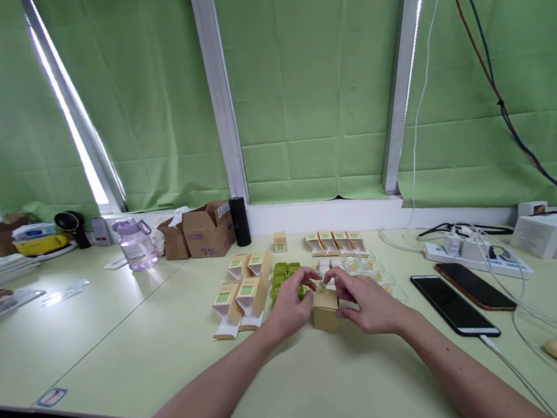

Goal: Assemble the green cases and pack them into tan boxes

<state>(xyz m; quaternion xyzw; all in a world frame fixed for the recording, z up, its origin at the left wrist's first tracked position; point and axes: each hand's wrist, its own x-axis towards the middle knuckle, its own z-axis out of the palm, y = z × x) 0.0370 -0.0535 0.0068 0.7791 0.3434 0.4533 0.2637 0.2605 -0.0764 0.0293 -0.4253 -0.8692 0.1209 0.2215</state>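
Box (326, 312) sat on the bench (299, 394), between left hand (292, 305) and right hand (369, 300). Fingers on both were half-curled at its top, right thumb at its right side; couldn't tell if either gripped. Pale bench top ran from box to near edge. Cartons (250, 289) bounded left, phones (453, 303) right. Green blinds (319, 83) covered the far windows.

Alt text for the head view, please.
A person's left hand and right hand are at a small cardboard box on a pale table. Similar cartons stand to the left, two phones lie to the right, and green curtains hang behind.
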